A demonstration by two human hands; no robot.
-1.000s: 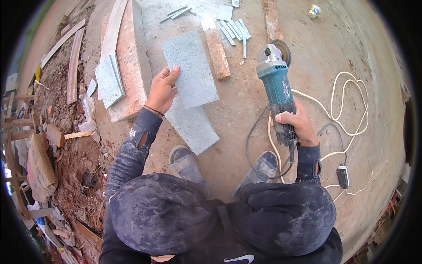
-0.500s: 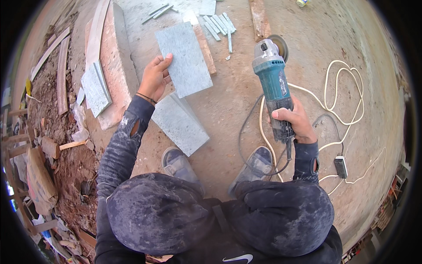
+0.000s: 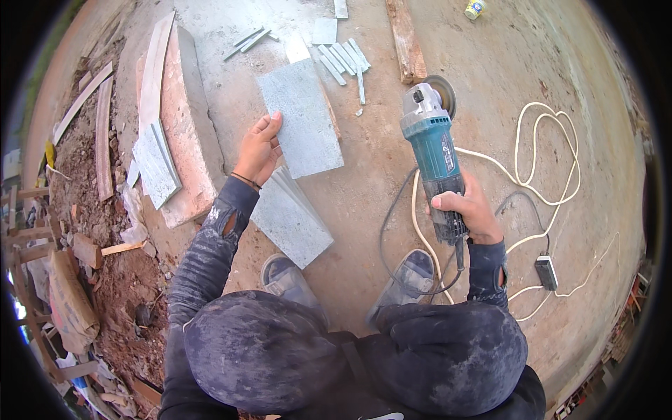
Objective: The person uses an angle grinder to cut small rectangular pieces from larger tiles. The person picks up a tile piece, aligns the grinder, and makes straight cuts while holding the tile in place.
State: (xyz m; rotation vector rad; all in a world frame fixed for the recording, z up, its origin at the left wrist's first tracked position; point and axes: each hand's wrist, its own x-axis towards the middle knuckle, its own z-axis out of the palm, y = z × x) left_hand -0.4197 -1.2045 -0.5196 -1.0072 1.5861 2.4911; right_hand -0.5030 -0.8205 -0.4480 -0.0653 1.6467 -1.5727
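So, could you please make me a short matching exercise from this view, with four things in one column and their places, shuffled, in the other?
Things:
1. Angle grinder
2. Single slab
3. Slab stack
4. Cream cable

Places:
A. Looped at the picture's right side
B. Gripped in the right hand
C. Just in front of the left shoe
D. Held at its edge by the left hand

Pairs: 1-B, 2-D, 3-C, 4-A
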